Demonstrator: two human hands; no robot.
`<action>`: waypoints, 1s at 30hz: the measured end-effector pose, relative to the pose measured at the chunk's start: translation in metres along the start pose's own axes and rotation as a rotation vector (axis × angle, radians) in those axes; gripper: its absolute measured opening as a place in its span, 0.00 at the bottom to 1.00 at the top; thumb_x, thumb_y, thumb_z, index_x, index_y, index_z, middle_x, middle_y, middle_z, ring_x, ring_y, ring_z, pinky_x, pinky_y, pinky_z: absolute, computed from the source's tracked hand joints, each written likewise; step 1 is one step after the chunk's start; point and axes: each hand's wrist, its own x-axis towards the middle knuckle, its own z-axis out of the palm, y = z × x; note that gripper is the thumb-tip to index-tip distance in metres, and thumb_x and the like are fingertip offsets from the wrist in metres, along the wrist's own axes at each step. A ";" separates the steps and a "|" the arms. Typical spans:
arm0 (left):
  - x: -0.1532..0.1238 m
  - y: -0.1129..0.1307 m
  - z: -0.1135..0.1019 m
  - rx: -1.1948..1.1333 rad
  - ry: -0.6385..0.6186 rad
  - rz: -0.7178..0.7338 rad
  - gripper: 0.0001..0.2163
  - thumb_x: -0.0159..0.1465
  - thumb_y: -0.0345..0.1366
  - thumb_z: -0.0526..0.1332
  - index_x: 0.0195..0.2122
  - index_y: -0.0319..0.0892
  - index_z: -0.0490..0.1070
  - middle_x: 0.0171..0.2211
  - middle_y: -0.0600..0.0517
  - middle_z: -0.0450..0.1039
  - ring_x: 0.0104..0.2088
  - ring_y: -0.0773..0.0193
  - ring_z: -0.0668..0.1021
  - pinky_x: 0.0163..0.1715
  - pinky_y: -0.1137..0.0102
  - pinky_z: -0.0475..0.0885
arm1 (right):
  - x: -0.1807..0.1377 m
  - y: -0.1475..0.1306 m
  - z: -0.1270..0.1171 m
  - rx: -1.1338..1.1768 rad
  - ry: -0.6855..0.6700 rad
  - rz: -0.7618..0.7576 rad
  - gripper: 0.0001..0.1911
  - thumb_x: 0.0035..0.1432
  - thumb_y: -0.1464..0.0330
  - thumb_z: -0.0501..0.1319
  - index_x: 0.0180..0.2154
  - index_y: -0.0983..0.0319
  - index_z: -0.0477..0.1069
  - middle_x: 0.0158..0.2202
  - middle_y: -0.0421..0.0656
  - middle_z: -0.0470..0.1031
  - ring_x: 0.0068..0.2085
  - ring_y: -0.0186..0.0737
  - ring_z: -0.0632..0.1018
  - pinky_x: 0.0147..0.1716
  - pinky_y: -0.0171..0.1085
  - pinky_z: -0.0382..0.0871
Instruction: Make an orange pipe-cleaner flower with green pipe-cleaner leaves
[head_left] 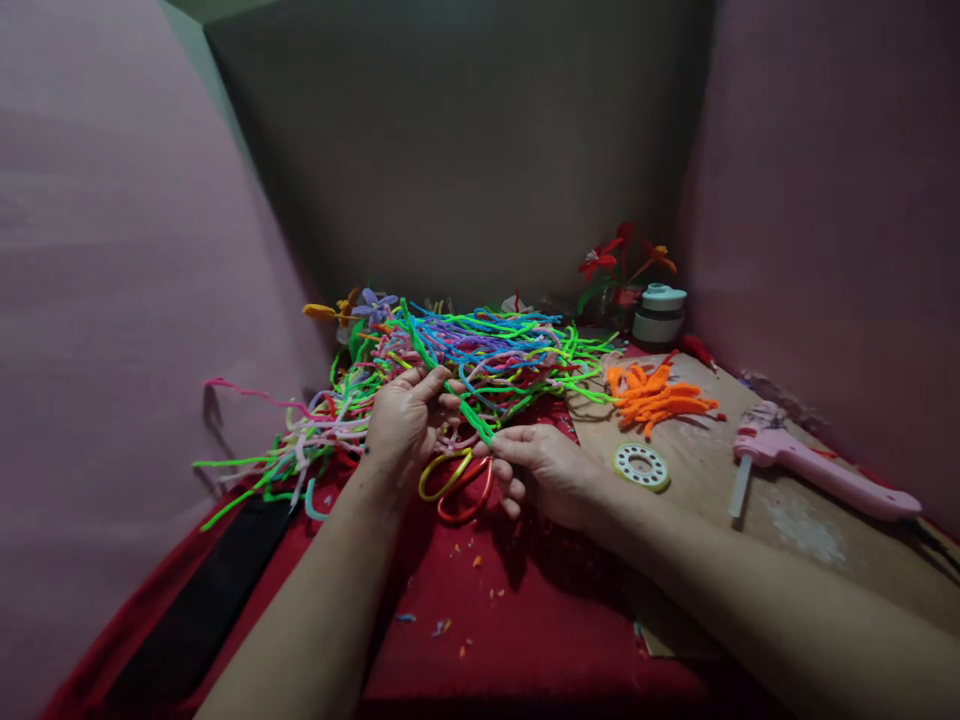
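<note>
A bundle of green pipe cleaners (474,418) runs slantwise between my hands in the middle of the view. My left hand (411,408) pinches it partway along, and its upper end sticks out past the thumb. At the lower end, the thumb and fingers of my right hand (536,462) close on its tip. Whether it is one strand or several twisted together, I cannot tell. Behind my hands spreads a large heap of many-coloured pipe cleaners (495,345). Just below them lie scissors with red and yellow handles (465,500), their blades hidden.
On a brown board (795,600) at right lie orange pipe-cleaner pieces (654,397), a round holed disc (641,466) and a pink glue gun (817,470). Behind stand a lidded jar (660,315) and red flowers (600,260). A black flat object (202,600) lies at left on red cloth (480,660).
</note>
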 end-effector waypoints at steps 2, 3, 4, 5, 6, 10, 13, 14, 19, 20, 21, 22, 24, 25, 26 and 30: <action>-0.002 0.003 0.004 -0.043 0.029 -0.010 0.04 0.53 0.26 0.62 0.26 0.36 0.65 0.19 0.54 0.70 0.13 0.73 0.68 0.10 0.79 0.64 | 0.000 0.001 0.001 -0.086 0.025 0.015 0.06 0.51 0.69 0.60 0.30 0.67 0.68 0.16 0.35 0.64 0.13 0.28 0.63 0.12 0.33 0.65; -0.004 0.005 0.006 -0.063 0.048 -0.005 0.04 0.54 0.25 0.61 0.26 0.36 0.65 0.18 0.54 0.69 0.13 0.74 0.68 0.10 0.80 0.63 | 0.000 0.001 0.002 -0.139 0.037 0.013 0.06 0.51 0.69 0.60 0.29 0.67 0.68 0.15 0.34 0.65 0.12 0.28 0.64 0.11 0.33 0.64; -0.005 0.006 0.008 -0.079 0.068 0.007 0.04 0.54 0.25 0.60 0.25 0.36 0.65 0.18 0.54 0.68 0.13 0.74 0.67 0.09 0.80 0.62 | 0.000 0.001 0.004 -0.195 0.054 -0.002 0.07 0.51 0.68 0.59 0.28 0.66 0.68 0.14 0.34 0.64 0.11 0.28 0.63 0.10 0.32 0.62; -0.006 0.007 0.010 -0.097 0.086 0.022 0.04 0.55 0.25 0.60 0.25 0.36 0.65 0.17 0.54 0.68 0.13 0.75 0.67 0.09 0.81 0.61 | 0.000 0.002 0.007 -0.255 0.080 -0.029 0.07 0.52 0.67 0.58 0.27 0.65 0.67 0.13 0.32 0.62 0.09 0.28 0.61 0.08 0.31 0.59; -0.007 0.008 0.012 -0.120 0.100 0.037 0.04 0.56 0.24 0.59 0.25 0.35 0.65 0.17 0.54 0.67 0.12 0.75 0.66 0.09 0.81 0.60 | -0.001 0.002 0.010 -0.319 0.106 -0.066 0.07 0.53 0.67 0.57 0.27 0.65 0.67 0.11 0.31 0.59 0.08 0.27 0.58 0.07 0.29 0.55; -0.005 0.008 0.011 -0.299 0.096 0.039 0.06 0.59 0.22 0.55 0.26 0.36 0.66 0.19 0.55 0.66 0.13 0.78 0.65 0.09 0.84 0.60 | -0.007 0.005 0.018 -0.662 0.178 -0.346 0.09 0.56 0.68 0.52 0.25 0.62 0.66 0.12 0.31 0.55 0.12 0.27 0.58 0.12 0.29 0.51; -0.004 0.009 0.008 -0.400 0.097 -0.027 0.07 0.60 0.21 0.52 0.28 0.35 0.66 0.20 0.55 0.65 0.12 0.79 0.64 0.08 0.85 0.58 | -0.014 0.005 0.019 -0.933 0.199 -0.600 0.09 0.57 0.70 0.53 0.26 0.63 0.67 0.19 0.35 0.61 0.20 0.28 0.62 0.20 0.31 0.56; -0.004 0.010 0.007 -0.414 0.106 -0.044 0.08 0.60 0.20 0.51 0.28 0.35 0.65 0.20 0.55 0.65 0.12 0.80 0.64 0.08 0.85 0.58 | -0.016 0.005 0.019 -0.981 0.197 -0.653 0.08 0.57 0.70 0.52 0.29 0.63 0.68 0.21 0.37 0.63 0.22 0.29 0.64 0.23 0.31 0.58; -0.007 0.014 0.008 -0.407 0.163 -0.098 0.11 0.57 0.16 0.50 0.28 0.36 0.64 0.20 0.56 0.66 0.13 0.80 0.65 0.10 0.86 0.61 | -0.021 0.004 0.022 -0.879 0.156 -0.694 0.16 0.56 0.72 0.53 0.48 0.61 0.65 0.28 0.39 0.69 0.26 0.31 0.69 0.27 0.32 0.62; -0.007 0.014 0.009 -0.400 0.162 -0.101 0.11 0.57 0.16 0.50 0.28 0.36 0.64 0.20 0.56 0.66 0.13 0.79 0.65 0.10 0.86 0.62 | -0.021 0.003 0.023 -0.818 0.156 -0.653 0.17 0.56 0.71 0.53 0.49 0.61 0.64 0.25 0.37 0.67 0.23 0.30 0.68 0.24 0.32 0.62; -0.008 0.014 0.009 -0.392 0.161 -0.103 0.10 0.58 0.16 0.51 0.28 0.36 0.65 0.20 0.56 0.66 0.13 0.79 0.65 0.10 0.86 0.62 | -0.020 0.002 0.023 -0.748 0.147 -0.595 0.18 0.56 0.71 0.54 0.50 0.61 0.62 0.22 0.35 0.65 0.21 0.29 0.66 0.22 0.31 0.60; -0.008 0.015 0.009 -0.385 0.162 -0.105 0.10 0.58 0.17 0.51 0.27 0.36 0.65 0.20 0.56 0.66 0.13 0.79 0.65 0.10 0.85 0.63 | -0.020 0.001 0.023 -0.674 0.124 -0.523 0.18 0.56 0.70 0.54 0.50 0.62 0.61 0.19 0.33 0.64 0.18 0.29 0.65 0.20 0.31 0.60; -0.008 0.016 0.009 -0.369 0.170 -0.114 0.09 0.59 0.18 0.52 0.27 0.36 0.65 0.20 0.56 0.66 0.13 0.79 0.65 0.10 0.85 0.64 | -0.017 -0.001 0.021 -0.518 0.035 -0.373 0.19 0.57 0.68 0.54 0.51 0.63 0.59 0.17 0.33 0.65 0.16 0.30 0.66 0.18 0.31 0.60; -0.008 0.017 0.008 -0.364 0.175 -0.118 0.09 0.59 0.18 0.52 0.27 0.36 0.65 0.20 0.56 0.66 0.13 0.79 0.66 0.10 0.85 0.64 | -0.016 -0.003 0.019 -0.444 -0.017 -0.310 0.19 0.58 0.66 0.53 0.51 0.63 0.59 0.16 0.34 0.67 0.16 0.31 0.67 0.18 0.32 0.61; -0.007 0.018 0.007 -0.359 0.176 -0.120 0.09 0.59 0.19 0.51 0.27 0.36 0.65 0.19 0.56 0.66 0.13 0.79 0.66 0.10 0.85 0.63 | -0.014 -0.004 0.016 -0.380 -0.062 -0.266 0.18 0.59 0.64 0.52 0.50 0.64 0.60 0.17 0.36 0.69 0.17 0.33 0.69 0.19 0.33 0.63; -0.004 0.016 0.003 -0.337 0.135 -0.123 0.07 0.60 0.22 0.53 0.27 0.36 0.66 0.19 0.55 0.67 0.13 0.79 0.67 0.10 0.86 0.62 | -0.008 -0.009 0.007 -0.264 -0.079 -0.270 0.18 0.60 0.61 0.52 0.36 0.69 0.71 0.21 0.44 0.74 0.24 0.36 0.76 0.29 0.36 0.68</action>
